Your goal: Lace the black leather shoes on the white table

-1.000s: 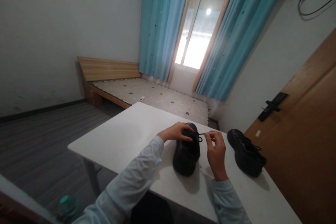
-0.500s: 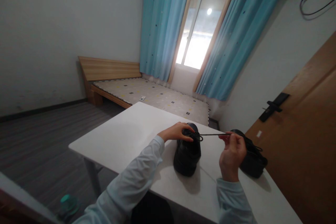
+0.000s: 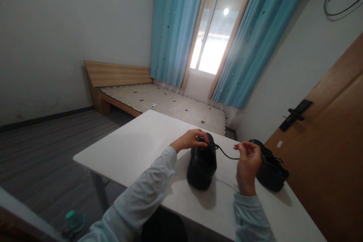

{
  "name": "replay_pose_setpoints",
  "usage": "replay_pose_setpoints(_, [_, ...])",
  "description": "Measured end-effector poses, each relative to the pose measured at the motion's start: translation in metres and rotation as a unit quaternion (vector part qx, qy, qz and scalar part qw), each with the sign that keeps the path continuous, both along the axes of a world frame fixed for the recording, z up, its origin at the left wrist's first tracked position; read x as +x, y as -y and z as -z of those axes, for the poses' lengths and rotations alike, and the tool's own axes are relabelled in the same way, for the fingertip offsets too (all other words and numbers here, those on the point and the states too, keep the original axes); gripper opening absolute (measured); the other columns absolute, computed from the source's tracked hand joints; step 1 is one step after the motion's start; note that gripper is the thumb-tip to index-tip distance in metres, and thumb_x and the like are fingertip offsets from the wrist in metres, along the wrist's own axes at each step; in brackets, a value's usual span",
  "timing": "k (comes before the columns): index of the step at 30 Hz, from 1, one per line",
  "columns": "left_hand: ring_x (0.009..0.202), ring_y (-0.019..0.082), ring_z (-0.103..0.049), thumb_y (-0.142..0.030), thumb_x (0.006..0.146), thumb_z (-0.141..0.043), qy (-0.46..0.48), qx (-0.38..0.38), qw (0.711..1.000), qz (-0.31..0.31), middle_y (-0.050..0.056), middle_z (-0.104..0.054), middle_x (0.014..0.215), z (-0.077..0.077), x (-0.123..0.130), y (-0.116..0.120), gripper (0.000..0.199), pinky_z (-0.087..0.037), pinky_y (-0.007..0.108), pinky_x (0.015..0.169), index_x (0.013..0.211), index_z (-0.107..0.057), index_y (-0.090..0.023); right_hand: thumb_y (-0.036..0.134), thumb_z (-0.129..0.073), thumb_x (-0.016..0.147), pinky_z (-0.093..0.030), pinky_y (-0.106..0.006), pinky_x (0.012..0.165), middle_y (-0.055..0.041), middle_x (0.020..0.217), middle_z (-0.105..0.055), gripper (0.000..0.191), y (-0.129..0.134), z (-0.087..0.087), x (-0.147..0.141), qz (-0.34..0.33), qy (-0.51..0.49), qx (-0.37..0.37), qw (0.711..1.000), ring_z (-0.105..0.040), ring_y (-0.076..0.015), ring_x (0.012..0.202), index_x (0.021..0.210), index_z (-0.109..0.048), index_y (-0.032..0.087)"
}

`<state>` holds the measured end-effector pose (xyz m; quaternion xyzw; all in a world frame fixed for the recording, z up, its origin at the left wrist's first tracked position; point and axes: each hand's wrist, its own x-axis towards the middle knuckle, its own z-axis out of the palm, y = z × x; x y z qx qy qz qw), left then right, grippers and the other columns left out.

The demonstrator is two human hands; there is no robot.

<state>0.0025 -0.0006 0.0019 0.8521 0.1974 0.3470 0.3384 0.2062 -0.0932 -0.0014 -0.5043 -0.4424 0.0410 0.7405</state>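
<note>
A black lace-up shoe (image 3: 202, 168) stands upright on the white table (image 3: 124, 145), its heel toward me. At its laces, my left hand (image 3: 190, 140) is closed, thumb and fingers pinching the lace near the knot. From there a black shoelace (image 3: 227, 155) sags rightward to the edge of my right hand (image 3: 248, 162). That hand is raised over the table with fingers curled and thumb pressed to them; what lies between its fingertips is too small to make out. Partly behind it, a second black shoe (image 3: 272, 170) sits on the right.
Beyond the table is a bed (image 3: 167, 102) with a small white object (image 3: 153, 106) on it. A wooden door (image 3: 326, 140) with a black handle is at the right. Something green (image 3: 74, 219) lies on the floor at lower left.
The shoelace between my hands was straight and taut and now hangs slack. My right hand has shifted slightly left, and the loop beside the knot has become smaller.
</note>
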Motion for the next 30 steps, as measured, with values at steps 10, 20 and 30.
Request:
replay_pose_setpoints(10, [0.076, 0.012, -0.057, -0.046, 0.077, -0.061, 0.055, -0.125, 0.990, 0.033, 0.004, -0.064, 0.081, -0.003, 0.003, 0.002, 0.035, -0.043, 0.024, 0.073, 0.084, -0.059, -0.012, 0.026, -0.051, 0.079, -0.047, -0.036, 0.071, -0.0038, 0.074, -0.062, 0.015, 0.006, 0.001, -0.011, 0.013, 0.175, -0.102, 0.979, -0.060, -0.0194, 0.071, 0.089, -0.057, 0.017])
replay_pose_setpoints(20, [0.057, 0.008, -0.047, -0.058, 0.078, -0.051, 0.025, -0.104, 0.994, -0.024, -0.003, -0.052, 0.060, -0.003, 0.004, 0.003, 0.048, -0.036, 0.021, 0.056, 0.080, -0.062, -0.011, 0.026, -0.050, 0.084, -0.045, -0.042, 0.088, -0.0082, 0.101, -0.064, 0.024, -0.001, 0.014, -0.026, -0.125, 0.386, -0.125, 0.906, -0.058, -0.0229, 0.097, 0.103, -0.064, 0.021])
replay_pose_setpoints(30, [0.070, 0.010, -0.048, -0.038, 0.070, -0.070, -0.031, 0.039, 0.998, -0.032, 0.000, -0.056, 0.075, 0.002, 0.008, 0.003, 0.025, -0.037, 0.020, 0.064, 0.077, -0.067, -0.015, 0.024, -0.050, 0.085, -0.048, -0.039, 0.084, -0.0078, 0.098, -0.064, 0.020, -0.001, 0.011, -0.029, -0.142, 0.380, -0.126, 0.905, -0.059, -0.0222, 0.093, 0.098, -0.064, 0.021])
